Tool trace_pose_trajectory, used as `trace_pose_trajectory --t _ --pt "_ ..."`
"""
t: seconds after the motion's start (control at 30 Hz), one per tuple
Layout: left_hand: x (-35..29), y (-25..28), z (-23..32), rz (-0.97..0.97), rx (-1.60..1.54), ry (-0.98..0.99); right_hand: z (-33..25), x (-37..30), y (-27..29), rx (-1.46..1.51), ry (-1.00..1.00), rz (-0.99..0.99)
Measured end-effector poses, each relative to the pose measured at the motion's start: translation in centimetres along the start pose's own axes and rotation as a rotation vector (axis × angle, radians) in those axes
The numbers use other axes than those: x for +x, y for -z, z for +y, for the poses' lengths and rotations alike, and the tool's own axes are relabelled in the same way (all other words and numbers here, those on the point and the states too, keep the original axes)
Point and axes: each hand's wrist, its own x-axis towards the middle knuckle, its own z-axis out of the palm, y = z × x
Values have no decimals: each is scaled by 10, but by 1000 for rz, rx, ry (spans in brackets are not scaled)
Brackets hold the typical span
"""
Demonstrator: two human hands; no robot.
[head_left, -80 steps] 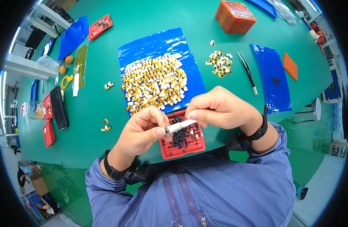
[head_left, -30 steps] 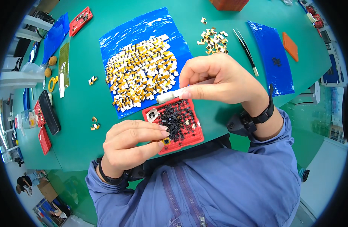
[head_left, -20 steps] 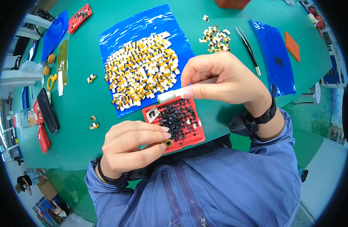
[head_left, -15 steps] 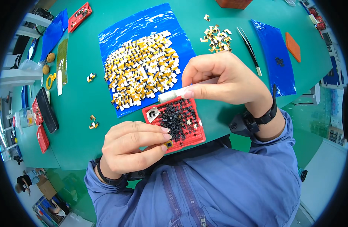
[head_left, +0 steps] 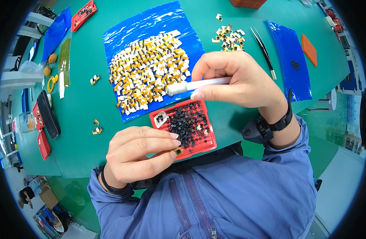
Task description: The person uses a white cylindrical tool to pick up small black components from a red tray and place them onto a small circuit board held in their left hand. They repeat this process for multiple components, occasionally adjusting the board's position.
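Over the near-left edge of the red tray [head_left: 211, 140], my left hand [head_left: 140, 154] pinches a small gold square part with a dark round centre [head_left: 178, 151]. Many tiny black round pieces [head_left: 183, 129] fill the tray, along with a few pale bits and a small white scrap [head_left: 160, 118] bearing some black pieces. My right hand [head_left: 240, 79] is closed around a white stick [head_left: 204, 83] with a thicker, wrapped-looking end. That end points left, above the edge between the tray and a blue sheet [head_left: 145, 24]. On the sheet lies a pile of small white-and-gold parts [head_left: 149, 71].
Loose gold-and-white parts [head_left: 230, 38] lie at the far right beside tweezers [head_left: 263, 51]. Further right are another blue sheet [head_left: 286, 51] with black bits and an orange block [head_left: 309, 50]. A black case [head_left: 48, 114] and yellow scissors [head_left: 51, 83] lie left.
The white stick has swung up and away from the tray's far edge, and more of its shaft shows. My left hand stays nearly still, still pinching the gold part.
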Motion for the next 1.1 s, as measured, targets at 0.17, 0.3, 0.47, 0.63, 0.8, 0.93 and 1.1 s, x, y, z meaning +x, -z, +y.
trace_pose_trajectory --t 0.17,0.3,0.47,0.63,0.8,0.93,1.1 --pt "0 0 0 0 8 4 0 -1 0 -60 13 25" --pt "0 1 1 -7 11 10 5 -1 -1 -12 39 65" --pt "1 1 2 -10 2 13 3 -1 0 -18 52 65" --pt "1 1 2 -7 -8 11 1 -2 0 -49 80 59" --pt "1 1 2 -18 -22 -2 2 -1 1 -99 99 55" --pt "1 1 2 -25 -25 -4 2 -3 0 -90 110 41" --pt "2 2 4 -36 -17 5 2 -3 0 -87 109 41"
